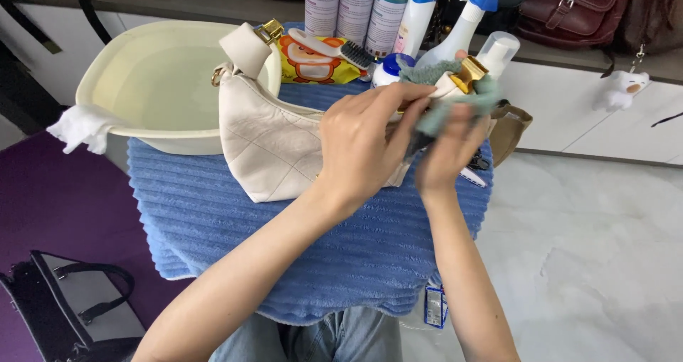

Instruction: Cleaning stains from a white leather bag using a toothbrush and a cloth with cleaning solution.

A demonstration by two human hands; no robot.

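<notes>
Cream quilted handbag (274, 145) lying lengthwise leftward of both hands; left hand (366, 145) pinching its gold-buckled strap end (462, 77); right hand (448, 148) gripping teal cloth (455, 106) beneath it.

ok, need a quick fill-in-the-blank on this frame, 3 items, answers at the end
1. The cream handbag lies on a ribbed towel that is ____ in colour.
2. The right hand presses a grey-green ____ against the bag's gold strap fitting.
3. A white rag hangs over the rim of the pale ____ behind the bag.

Missing words: blue; cloth; basin
</notes>
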